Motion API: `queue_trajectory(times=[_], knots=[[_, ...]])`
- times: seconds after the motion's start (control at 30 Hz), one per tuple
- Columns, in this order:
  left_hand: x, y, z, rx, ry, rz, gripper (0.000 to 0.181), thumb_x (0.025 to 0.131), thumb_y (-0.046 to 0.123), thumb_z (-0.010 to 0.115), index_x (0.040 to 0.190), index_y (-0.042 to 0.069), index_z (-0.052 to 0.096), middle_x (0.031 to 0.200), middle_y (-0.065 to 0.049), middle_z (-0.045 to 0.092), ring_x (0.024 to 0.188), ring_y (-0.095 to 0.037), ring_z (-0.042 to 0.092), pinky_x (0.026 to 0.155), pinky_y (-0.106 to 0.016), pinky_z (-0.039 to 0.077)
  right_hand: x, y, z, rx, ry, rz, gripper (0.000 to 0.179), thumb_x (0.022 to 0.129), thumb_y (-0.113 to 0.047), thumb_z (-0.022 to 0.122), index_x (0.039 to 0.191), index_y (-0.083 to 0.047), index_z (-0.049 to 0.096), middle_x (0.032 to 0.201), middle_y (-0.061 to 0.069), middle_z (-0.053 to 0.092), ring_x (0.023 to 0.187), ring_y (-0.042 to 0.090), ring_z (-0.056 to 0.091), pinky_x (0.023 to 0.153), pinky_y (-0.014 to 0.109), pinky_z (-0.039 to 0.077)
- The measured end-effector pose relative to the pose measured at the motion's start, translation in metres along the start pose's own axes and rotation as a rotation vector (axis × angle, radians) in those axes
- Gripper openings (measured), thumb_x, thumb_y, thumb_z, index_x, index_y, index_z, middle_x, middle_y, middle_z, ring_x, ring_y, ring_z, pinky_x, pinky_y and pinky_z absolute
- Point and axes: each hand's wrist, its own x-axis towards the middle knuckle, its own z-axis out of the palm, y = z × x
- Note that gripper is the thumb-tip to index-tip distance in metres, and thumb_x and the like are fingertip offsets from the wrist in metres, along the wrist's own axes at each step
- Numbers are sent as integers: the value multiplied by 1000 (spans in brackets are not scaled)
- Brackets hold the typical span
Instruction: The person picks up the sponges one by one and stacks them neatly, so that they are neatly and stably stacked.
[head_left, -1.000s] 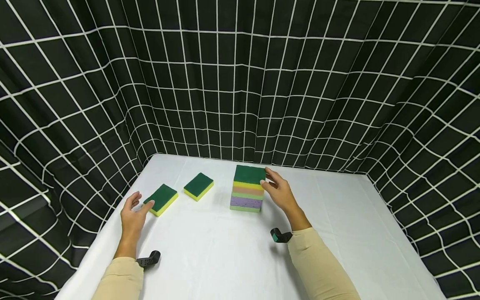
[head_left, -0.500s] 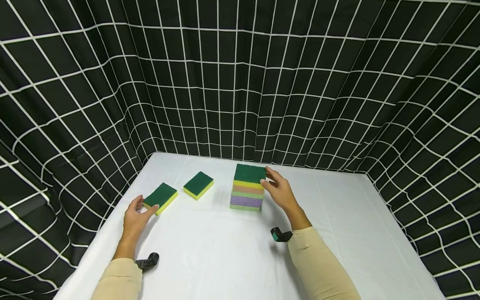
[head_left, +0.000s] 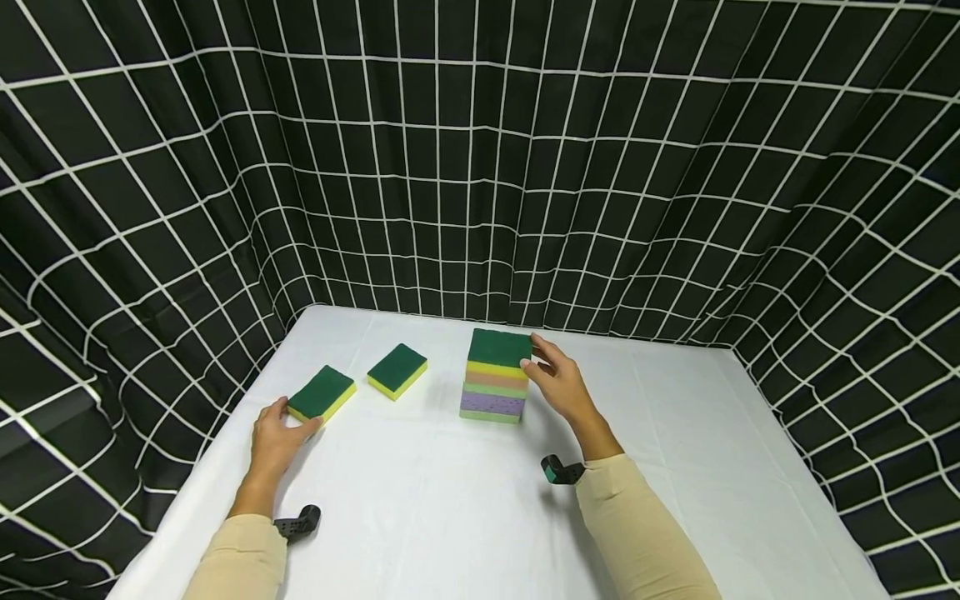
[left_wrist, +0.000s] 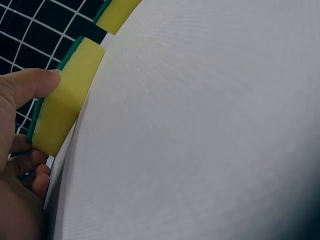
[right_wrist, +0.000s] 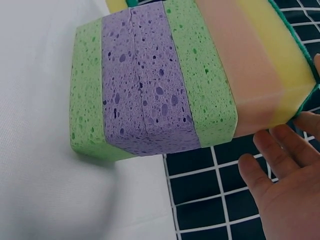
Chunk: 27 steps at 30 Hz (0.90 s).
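Note:
On the left of the head view, my left hand [head_left: 276, 442] has its thumb against one side of a green-topped yellow scrub sponge [head_left: 322, 392] and fingers round its far corner. The left wrist view shows that thumb on the sponge's yellow side [left_wrist: 72, 97], with curled fingers by its lower end. A stack of sponges [head_left: 493, 392] stands right of centre: light green, purple, light green, peach, then yellow with a dark green top. Beside its upper right edge is my right hand [head_left: 558, 383], fingers loosely extended, thumb and fingertips at the top layers.
Another green-and-yellow sponge [head_left: 397, 372] lies flat between the left hand's sponge and the stack. White cloth covers the table [head_left: 450, 500]. A black curtain with a white grid [head_left: 487, 167] hangs behind and at both sides.
My left hand has moved slightly right and closed its thumb and fingers onto the left sponge. The right hand and the stack have stayed in place.

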Motion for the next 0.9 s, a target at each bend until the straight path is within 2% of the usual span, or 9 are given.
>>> queue_trajectory(times=[0.2, 0.43, 0.73, 0.9], knots=[[-1, 3, -1, 10, -5, -18, 80, 82, 21, 75, 139, -16, 32, 131, -36, 37, 127, -50, 31, 106, -55, 24, 0, 1, 0, 3, -3, -9, 55, 96, -7, 58, 143, 12, 34, 142, 28, 39, 129, 43, 40, 101, 53, 34], [-5, 7, -6, -114, 41, -61, 78, 83, 21, 75, 141, -11, 34, 135, -31, 39, 127, -45, 36, 105, -52, 27, 1, -1, 0, 15, -5, -3, 55, 96, -7, 59, 143, 11, 36, 143, 27, 39, 129, 42, 40, 102, 53, 34], [-6, 16, -17, -208, 125, -14, 73, 83, 20, 74, 143, -4, 39, 134, -24, 43, 125, -39, 37, 100, -52, 29, 1, -1, -2, 36, -7, 1, 55, 96, -6, 59, 142, 12, 34, 143, 27, 39, 129, 40, 40, 102, 52, 35], [-5, 27, -23, -253, 166, 14, 70, 82, 17, 75, 142, -2, 42, 131, -22, 46, 122, -35, 39, 93, -45, 32, 1, -1, -2, 42, -6, 3, 55, 96, -6, 59, 142, 11, 36, 142, 27, 40, 129, 39, 41, 102, 51, 35]])
